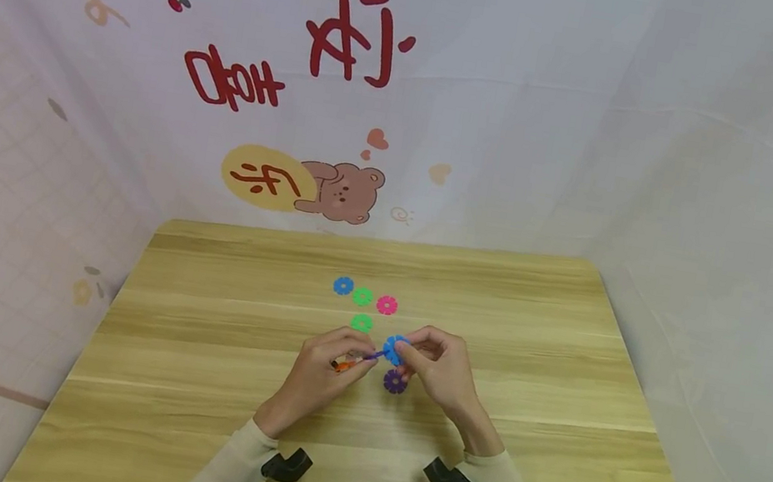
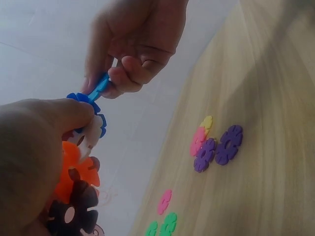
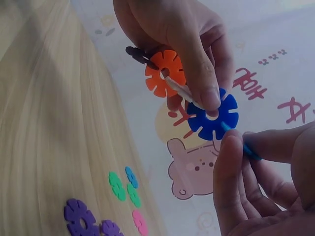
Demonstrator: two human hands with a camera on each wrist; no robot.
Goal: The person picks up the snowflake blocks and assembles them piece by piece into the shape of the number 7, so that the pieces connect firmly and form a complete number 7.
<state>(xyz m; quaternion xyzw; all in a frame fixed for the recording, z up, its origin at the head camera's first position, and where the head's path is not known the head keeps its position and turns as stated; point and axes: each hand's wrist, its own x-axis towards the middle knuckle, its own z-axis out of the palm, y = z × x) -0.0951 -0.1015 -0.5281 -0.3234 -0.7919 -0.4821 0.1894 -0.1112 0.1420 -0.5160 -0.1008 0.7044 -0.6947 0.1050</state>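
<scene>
My left hand [image 1: 324, 366] pinches a chain of slotted plastic snowflake discs between thumb and fingers. Linked in that chain are a black disc [image 2: 86, 217], an orange disc [image 3: 153, 86], a white disc [image 2: 90, 137] and a dark blue disc [image 3: 199, 122]. My right hand [image 1: 442, 368] holds a light blue disc [image 2: 100, 86] between thumb and fingertips. In the right wrist view the light blue disc's edge meets the dark blue disc's slotted rim. Both hands are above the table, close together.
Loose discs lie on the wooden table [image 1: 183, 377]: a blue disc [image 1: 337, 287], green discs [image 1: 354, 325], and a pink disc [image 1: 381, 306] beyond the hands. Purple discs [image 2: 236, 142], another pink disc [image 2: 198, 140] and a yellow disc [image 2: 208, 120] are grouped nearby. A printed curtain [image 1: 526, 128] hangs behind.
</scene>
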